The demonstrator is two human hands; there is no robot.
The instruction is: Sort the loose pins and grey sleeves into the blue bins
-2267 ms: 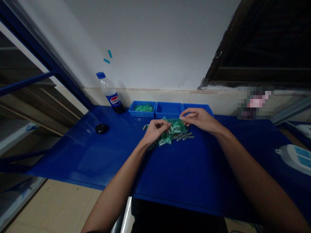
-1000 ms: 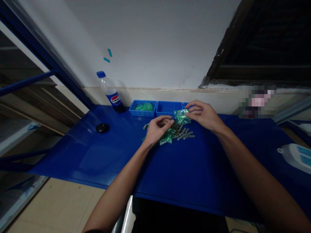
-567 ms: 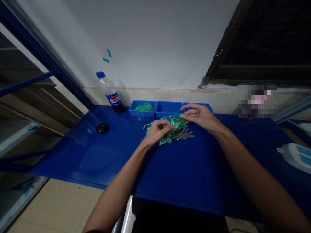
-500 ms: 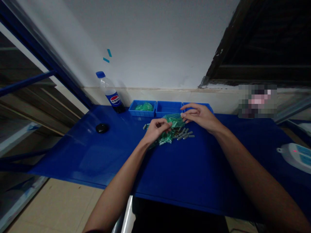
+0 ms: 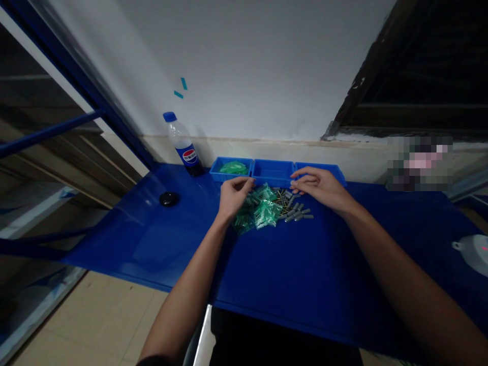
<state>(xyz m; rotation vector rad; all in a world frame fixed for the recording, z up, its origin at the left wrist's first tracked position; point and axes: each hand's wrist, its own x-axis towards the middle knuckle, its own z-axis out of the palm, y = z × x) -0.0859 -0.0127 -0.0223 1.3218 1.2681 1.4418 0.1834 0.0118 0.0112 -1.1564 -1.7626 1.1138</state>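
Observation:
A heap of small green plastic bags [image 5: 260, 211] lies on the blue table [image 5: 290, 269]. To the right of the heap lie several short grey cylinders [image 5: 299, 214] and thin dark pins. My left hand [image 5: 232, 195] rests at the heap's upper left edge, fingers curled and pinched together over the bags. My right hand [image 5: 321, 186] hovers over the pins and cylinders, just in front of the middle blue bin [image 5: 275, 179]. Its fingers are curled inward and pressed together. What either hand pinches is too small to see.
Three blue bins stand in a row by the wall; the left bin [image 5: 219, 176] holds green bags, and my hand partly hides the right bin [image 5: 338, 175]. A cola bottle [image 5: 185, 146] and a black round cap [image 5: 169, 199] are at the left. A white device [image 5: 474, 250] is far right.
My right hand has let go of the green bag it held up and now sits lower over the pins. My left hand moved to the heap's upper left. The camera shifted left.

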